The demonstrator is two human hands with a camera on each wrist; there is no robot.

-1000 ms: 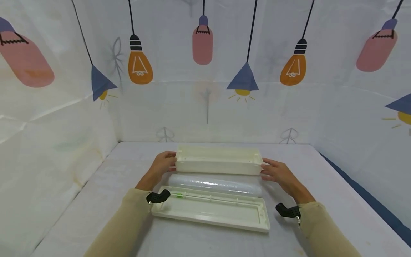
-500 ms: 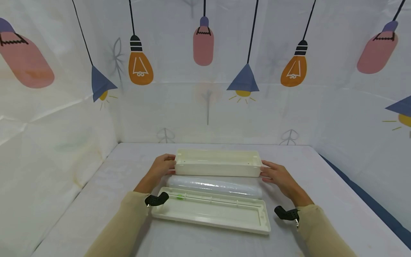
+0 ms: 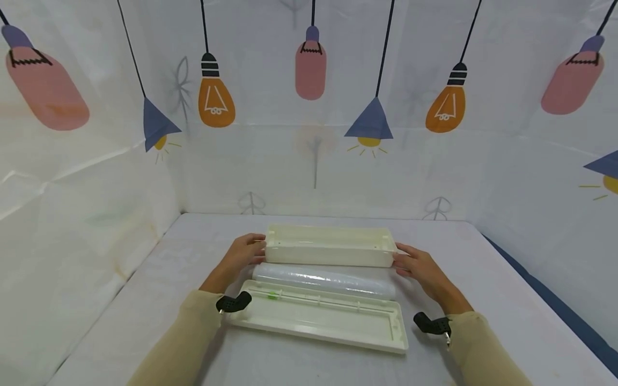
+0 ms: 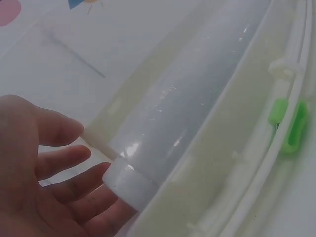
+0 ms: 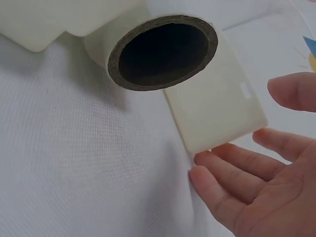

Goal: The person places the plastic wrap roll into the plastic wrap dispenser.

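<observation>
A long cream plastic box (image 3: 328,256), hollow side up, lies at the back of the group. My left hand (image 3: 243,251) is at its left end, fingers spread and nearly straight, fingertips right at the end wall. At the other end, my right hand (image 3: 419,266) touches the box with extended fingertips, as the right wrist view shows. In front of the box lies a roll of clear plastic film (image 3: 323,281); its hollow cardboard core (image 5: 114,64) shows in the right wrist view. Nearest me rests a shallow cream lid (image 3: 318,320) with a rail and a green slider (image 4: 291,123).
All of it lies on a table with a white cloth (image 3: 169,257). White sheets (image 3: 270,161) printed with lamps and bulbs hang behind and on both sides. A black wrist camera (image 3: 234,302) sits by the left sleeve, another (image 3: 431,324) by the right.
The box's far edge has come down slightly in the head view over the last second, with both hands staying at its ends. Roll and lid keep their places; the head view shifts a little.
</observation>
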